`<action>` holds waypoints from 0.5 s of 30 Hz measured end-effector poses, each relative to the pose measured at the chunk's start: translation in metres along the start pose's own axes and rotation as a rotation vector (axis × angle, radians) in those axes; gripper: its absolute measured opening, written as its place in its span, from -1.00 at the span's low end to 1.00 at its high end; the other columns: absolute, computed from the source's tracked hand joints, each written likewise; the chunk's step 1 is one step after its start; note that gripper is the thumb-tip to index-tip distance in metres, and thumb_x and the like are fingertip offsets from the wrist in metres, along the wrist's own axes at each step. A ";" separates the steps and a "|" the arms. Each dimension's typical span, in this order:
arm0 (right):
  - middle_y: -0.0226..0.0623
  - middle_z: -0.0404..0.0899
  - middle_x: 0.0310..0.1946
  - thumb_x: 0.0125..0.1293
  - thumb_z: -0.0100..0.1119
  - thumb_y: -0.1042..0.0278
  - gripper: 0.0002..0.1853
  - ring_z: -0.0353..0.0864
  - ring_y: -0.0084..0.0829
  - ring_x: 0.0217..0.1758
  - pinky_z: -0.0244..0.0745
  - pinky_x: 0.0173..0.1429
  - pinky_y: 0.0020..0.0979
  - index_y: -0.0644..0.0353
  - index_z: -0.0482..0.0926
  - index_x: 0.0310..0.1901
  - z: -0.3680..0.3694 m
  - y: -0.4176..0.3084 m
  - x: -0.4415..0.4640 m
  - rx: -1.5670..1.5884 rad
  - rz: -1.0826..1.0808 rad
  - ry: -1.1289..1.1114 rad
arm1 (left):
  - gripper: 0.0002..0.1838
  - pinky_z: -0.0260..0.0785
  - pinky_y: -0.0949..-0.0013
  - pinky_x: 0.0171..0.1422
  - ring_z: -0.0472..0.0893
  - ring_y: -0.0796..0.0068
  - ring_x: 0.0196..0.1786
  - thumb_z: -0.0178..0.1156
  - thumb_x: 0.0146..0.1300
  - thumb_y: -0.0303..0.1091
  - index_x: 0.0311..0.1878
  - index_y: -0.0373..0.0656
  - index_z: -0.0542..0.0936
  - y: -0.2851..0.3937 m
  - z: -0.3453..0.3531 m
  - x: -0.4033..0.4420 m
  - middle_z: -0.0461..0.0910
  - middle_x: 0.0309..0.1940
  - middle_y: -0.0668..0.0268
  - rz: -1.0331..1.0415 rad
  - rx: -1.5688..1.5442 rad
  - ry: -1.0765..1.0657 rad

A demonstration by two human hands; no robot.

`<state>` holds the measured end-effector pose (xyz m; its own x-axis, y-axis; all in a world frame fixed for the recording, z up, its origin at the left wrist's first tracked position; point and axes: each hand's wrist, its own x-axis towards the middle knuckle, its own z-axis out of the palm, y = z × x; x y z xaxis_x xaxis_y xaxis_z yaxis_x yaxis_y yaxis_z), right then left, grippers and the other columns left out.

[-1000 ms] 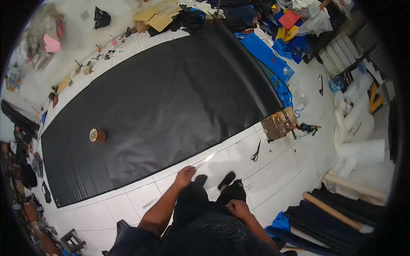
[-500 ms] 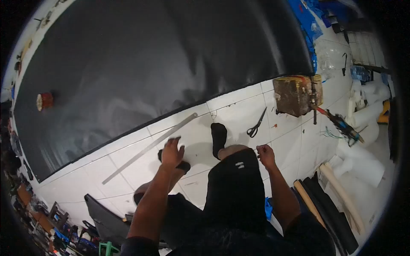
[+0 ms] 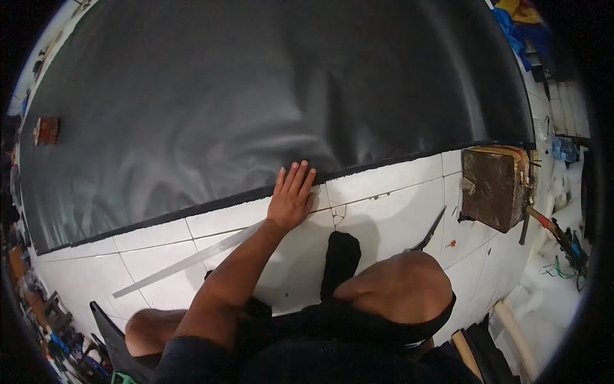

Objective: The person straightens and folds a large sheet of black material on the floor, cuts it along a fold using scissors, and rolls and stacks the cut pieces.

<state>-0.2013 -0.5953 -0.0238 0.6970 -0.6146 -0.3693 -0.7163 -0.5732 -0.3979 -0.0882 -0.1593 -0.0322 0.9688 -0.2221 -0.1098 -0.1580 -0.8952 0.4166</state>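
Observation:
A wide sheet of black, leather-like material (image 3: 256, 96) lies over the floor, with soft wrinkles near its front edge. My left hand (image 3: 293, 201) rests palm down at that edge, its outstretched fingertips on the sheet and the rest of it above the white tiles. Under the hand and forearm runs a long metal ruler (image 3: 192, 259), its far end hidden by the hand. Scissors (image 3: 432, 232) lie on the tiles to the right, their handles partly hidden by my knee. My right hand is out of view.
On the sheet's far left stands a reddish-brown block-like object (image 3: 46, 131). A worn brown block (image 3: 489, 189) sits by its right corner, with tools (image 3: 563, 240) beside it. Rolls of material (image 3: 480, 349) lie at the lower right, and clutter (image 3: 57, 333) fills the lower left.
My left hand has moved forward from above the tiles onto the sheet's edge. My right hand has left the view. The body has lowered, and my knee now partly covers the scissors.

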 end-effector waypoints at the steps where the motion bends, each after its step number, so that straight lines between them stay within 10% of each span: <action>1: -0.01 0.64 -0.20 0.14 0.42 0.14 -0.48 0.64 -0.16 -0.07 0.52 0.01 -0.22 0.39 0.51 -0.03 -0.003 -0.002 -0.004 0.021 -0.016 -0.014 | -0.31 -0.15 -0.11 0.58 0.06 0.04 0.55 0.16 0.28 -0.29 0.46 -0.14 0.21 0.000 0.000 0.001 0.08 0.51 0.05 0.016 -0.018 0.077; 6: -0.01 0.64 -0.21 0.12 0.43 0.12 -0.47 0.65 -0.18 -0.09 0.53 -0.01 -0.24 0.39 0.51 -0.05 -0.018 -0.005 -0.013 0.031 -0.105 -0.077 | -0.52 0.23 -0.07 0.36 0.45 0.05 0.22 0.21 0.17 -0.32 0.19 -0.17 0.52 0.003 -0.010 0.020 0.50 0.12 0.08 0.080 0.058 0.241; 9: -0.17 0.60 -0.33 0.15 0.39 0.05 -0.52 0.58 -0.22 -0.25 0.47 -0.05 -0.25 0.28 0.50 -0.10 -0.001 0.043 0.012 0.094 -0.123 -0.266 | -0.54 0.35 0.00 0.26 0.50 0.06 0.14 0.18 0.19 -0.34 0.20 -0.10 0.53 -0.004 -0.013 0.026 0.51 0.05 0.13 0.115 0.081 0.214; 15: -0.22 0.56 -0.38 0.22 0.30 -0.01 -0.54 0.54 -0.29 -0.30 0.44 -0.12 -0.29 0.25 0.48 -0.14 0.020 -0.084 -0.051 0.336 -0.195 -0.715 | -0.63 0.52 0.14 0.07 0.52 0.11 0.07 0.16 0.24 -0.36 0.14 -0.01 0.59 0.000 -0.008 0.015 0.54 -0.04 0.18 0.115 0.047 0.192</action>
<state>-0.1759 -0.5044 0.0115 0.7421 0.0396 -0.6691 -0.6108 -0.3710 -0.6995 -0.0717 -0.1594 -0.0266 0.9619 -0.2496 0.1117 -0.2734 -0.8864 0.3735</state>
